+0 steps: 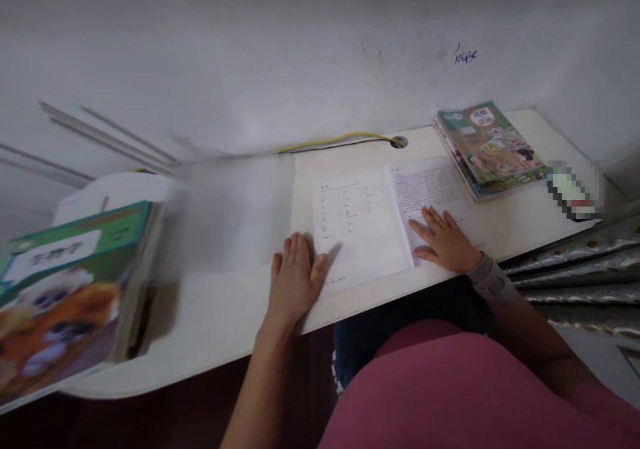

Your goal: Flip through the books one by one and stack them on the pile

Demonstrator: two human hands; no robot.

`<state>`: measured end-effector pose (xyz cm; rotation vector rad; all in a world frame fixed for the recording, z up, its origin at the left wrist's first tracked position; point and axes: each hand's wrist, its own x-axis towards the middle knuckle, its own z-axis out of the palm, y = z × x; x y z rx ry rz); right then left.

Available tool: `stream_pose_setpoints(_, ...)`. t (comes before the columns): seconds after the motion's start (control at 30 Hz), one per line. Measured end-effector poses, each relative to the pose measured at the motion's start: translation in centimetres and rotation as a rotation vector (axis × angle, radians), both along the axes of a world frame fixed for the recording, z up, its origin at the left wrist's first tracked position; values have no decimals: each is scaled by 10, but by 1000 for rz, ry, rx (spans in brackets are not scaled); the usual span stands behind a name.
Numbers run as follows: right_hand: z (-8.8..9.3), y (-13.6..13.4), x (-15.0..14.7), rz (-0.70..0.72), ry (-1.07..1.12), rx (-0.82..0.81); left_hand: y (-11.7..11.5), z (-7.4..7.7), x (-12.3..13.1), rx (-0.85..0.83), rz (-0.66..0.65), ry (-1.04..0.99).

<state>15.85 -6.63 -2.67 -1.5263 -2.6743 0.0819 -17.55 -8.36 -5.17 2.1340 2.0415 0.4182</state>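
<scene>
An open book (pixel 360 236) with white printed pages lies on the white desk in front of me. My right hand (pixel 447 239) rests flat on its right page, fingers spread, a band around the wrist. At the book's left edge, my left hand (pixel 296 276) lies palm down with its fingers stretched out and the thumb toward the left page. Neither hand grips anything. Left of that hand is a blurred, pale translucent sheet-like shape (pixel 235 212); what it is I cannot tell.
A stack of books with a green illustrated cover (pixel 493 142) sits at the back right, beside a pixelated phone-like object (pixel 574 192). Another stack of books (pixel 70 289) stands at the left. A yellow cable (pixel 330 140) runs along the wall to a hole (pixel 399 142) in the desk (pixel 215 322).
</scene>
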Motion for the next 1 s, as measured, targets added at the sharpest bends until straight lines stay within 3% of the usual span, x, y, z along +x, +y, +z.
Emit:
stream_pose_setpoints(0.13,11,4,-2,13,9,-17,-4,9,11,174,-15,-12)
stream_pose_setpoints(0.23,21,5,-16,57,64,45,-6,17,20,277,-139,-38)
stream_pose_setpoints(0.3,22,3,-27,125,91,83,-8,20,22,252,-181,-77)
stream_pose_setpoints(0.6,-11,1,-28,123,59,102,-8,28,21,40,2,-177)
stream_pose_setpoints(0.7,-11,0,-31,114,40,117,-4,35,21,-83,84,-382)
stream_pose_setpoints(0.9,-11,-1,-34,112,48,129,5,51,12,-269,256,-1032)
stream_pose_setpoints(1.0,-11,0,-33,105,48,122,10,58,6,-361,323,-1213)
